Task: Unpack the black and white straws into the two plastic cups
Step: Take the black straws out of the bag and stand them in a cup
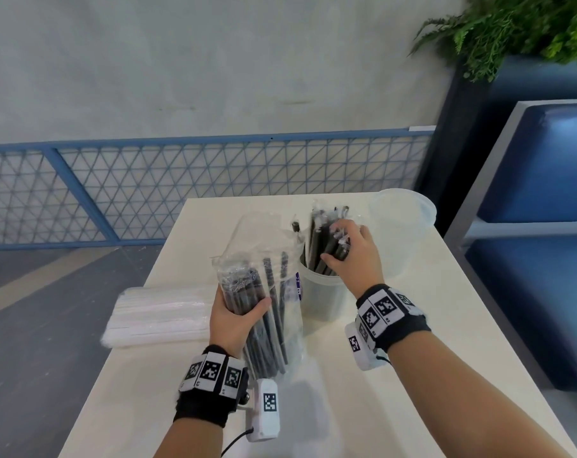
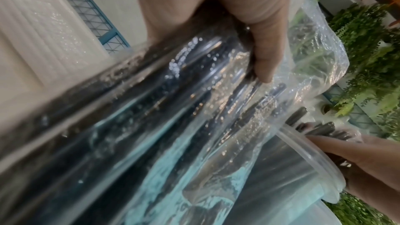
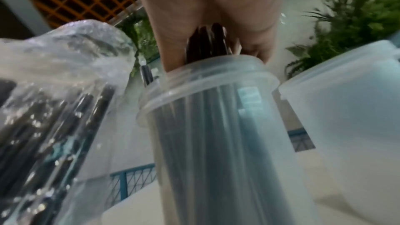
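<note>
1. I see one white straw pack flat on the table, far left.
2. Left hand wraps the clear bag of black straws; count unreadable.
3. Right hand grips a black straw bundle standing in the nearer cup.
4. Second cup behind, partly hidden.

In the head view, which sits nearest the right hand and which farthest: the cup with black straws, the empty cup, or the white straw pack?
1. Cup with black straws, directly below the right hand.
2. Empty cup, just beyond, at the table's far right.
3. White straw pack, across at the left edge.
</note>
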`<state>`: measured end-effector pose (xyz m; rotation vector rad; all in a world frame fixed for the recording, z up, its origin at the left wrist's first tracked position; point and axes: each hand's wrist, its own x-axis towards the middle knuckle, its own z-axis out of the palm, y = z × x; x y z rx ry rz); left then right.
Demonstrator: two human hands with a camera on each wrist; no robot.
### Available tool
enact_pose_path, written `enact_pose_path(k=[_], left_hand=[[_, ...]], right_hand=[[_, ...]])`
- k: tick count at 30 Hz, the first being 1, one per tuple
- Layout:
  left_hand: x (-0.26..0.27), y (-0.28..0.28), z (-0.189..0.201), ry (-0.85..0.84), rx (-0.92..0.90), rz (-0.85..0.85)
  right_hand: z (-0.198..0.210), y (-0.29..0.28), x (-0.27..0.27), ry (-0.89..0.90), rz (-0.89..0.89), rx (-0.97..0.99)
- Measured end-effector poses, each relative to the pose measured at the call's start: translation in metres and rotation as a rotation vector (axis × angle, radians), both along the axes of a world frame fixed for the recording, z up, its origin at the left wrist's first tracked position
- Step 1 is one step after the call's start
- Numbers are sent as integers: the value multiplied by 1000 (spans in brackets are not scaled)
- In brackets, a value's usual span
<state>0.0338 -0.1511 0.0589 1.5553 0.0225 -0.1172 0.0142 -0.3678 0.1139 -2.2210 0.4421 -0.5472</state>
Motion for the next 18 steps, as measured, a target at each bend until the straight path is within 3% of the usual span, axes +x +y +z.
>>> enact_pose_path(k=[5,9,11,13,16,18], left_hand=[[-2,-1,4,-2,5,1],[-5,-2,4,-16,-11,-8],[-5,-3,4,-18,-22,-21],[-6,-3,3,-27,-20,-41],[-6,-4,0,-49,-33,-72],[-8,-4,1,-65,-38,-100]], right_hand=[[20,5,2,-138,50,-5],[34,9,2,-121,19,-106],[45,16,-8,-403,-31,-160],[56,29,-20,-571,91,-165],[49,46,-25,-379,319,-298],[40,50,-25,-175,321,-454]])
